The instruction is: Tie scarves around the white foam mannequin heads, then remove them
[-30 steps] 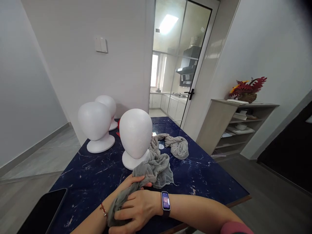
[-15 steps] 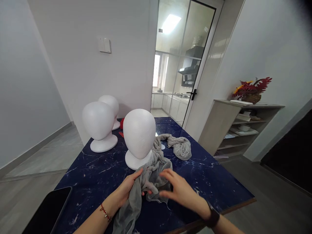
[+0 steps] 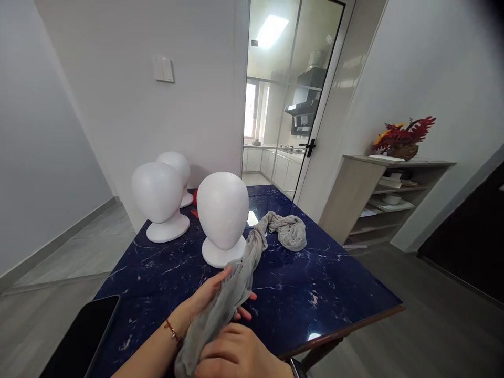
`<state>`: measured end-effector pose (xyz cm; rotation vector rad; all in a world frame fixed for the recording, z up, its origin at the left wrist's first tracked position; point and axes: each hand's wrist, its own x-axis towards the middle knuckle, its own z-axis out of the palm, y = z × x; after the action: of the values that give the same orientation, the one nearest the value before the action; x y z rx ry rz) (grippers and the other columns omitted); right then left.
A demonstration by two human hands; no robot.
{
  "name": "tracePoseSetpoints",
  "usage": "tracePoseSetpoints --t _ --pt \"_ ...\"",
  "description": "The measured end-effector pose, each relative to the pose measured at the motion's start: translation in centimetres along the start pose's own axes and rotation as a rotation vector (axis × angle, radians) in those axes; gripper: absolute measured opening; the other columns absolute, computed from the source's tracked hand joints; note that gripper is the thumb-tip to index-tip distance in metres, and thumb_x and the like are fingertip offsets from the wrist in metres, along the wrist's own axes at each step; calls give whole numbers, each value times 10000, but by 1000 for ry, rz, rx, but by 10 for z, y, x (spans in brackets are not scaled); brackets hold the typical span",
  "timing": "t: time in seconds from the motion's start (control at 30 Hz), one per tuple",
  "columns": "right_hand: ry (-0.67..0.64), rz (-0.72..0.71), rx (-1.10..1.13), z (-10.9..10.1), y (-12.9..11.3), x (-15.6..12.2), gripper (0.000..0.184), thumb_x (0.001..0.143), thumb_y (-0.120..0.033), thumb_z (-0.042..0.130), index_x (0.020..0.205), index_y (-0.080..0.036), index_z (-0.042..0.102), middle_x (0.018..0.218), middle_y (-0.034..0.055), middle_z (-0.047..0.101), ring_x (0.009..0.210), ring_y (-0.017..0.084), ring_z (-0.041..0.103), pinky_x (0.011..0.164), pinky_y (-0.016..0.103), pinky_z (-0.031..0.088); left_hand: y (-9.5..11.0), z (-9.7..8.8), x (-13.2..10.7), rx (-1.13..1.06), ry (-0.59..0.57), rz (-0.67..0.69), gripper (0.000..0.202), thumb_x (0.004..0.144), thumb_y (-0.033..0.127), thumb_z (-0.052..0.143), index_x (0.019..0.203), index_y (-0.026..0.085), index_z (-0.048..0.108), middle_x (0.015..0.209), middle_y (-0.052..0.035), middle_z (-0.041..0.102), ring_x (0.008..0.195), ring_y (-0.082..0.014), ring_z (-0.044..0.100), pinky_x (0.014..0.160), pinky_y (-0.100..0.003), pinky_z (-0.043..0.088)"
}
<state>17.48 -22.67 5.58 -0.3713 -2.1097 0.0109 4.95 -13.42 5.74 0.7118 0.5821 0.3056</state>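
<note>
A long grey scarf [image 3: 236,286] runs from a coiled end on the table toward me, past the front white foam head [image 3: 222,210]. My left hand [image 3: 207,296] cradles it from below, thumb on the near side and fingertips showing beyond the far side. My right hand [image 3: 236,352] is closed around the scarf nearer to me, fingers curled and slightly blurred. The coiled end [image 3: 292,233] rests to the right of the front head. That head stands upright on its round base and is bare.
Two more white foam heads, a nearer one [image 3: 158,191] and a farther one [image 3: 175,167], stand at the left. Something red [image 3: 195,197] shows behind the front head. A black phone [image 3: 81,338] lies at the left edge of the dark blue marbled table [image 3: 334,286].
My right hand has come down and toward me, from beside the bunched scarf onto its near part. The loose folds are now gathered into a narrower, straighter strip across my left hand.
</note>
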Motion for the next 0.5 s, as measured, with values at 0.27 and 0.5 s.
tracePoseSetpoints --t 0.27,0.5 --pt "-147 523 -150 -58 61 -21 658 730 -157 589 1343 -203 353 1344 130 474 1261 254 429 1052 464 344 10 1 -17 184 -135 187 225 812 221 554 916 85 699 829 -136 700 398 -53 507 346 -166 273" --pt "-286 682 -45 -74 95 -16 579 676 -26 525 1231 -189 515 891 30 661 811 175 623 914 388 445 6 -12 -38 111 -365 184 526 794 259 569 1302 146 493 906 -148 714 716 -232 691 598 -291 507"
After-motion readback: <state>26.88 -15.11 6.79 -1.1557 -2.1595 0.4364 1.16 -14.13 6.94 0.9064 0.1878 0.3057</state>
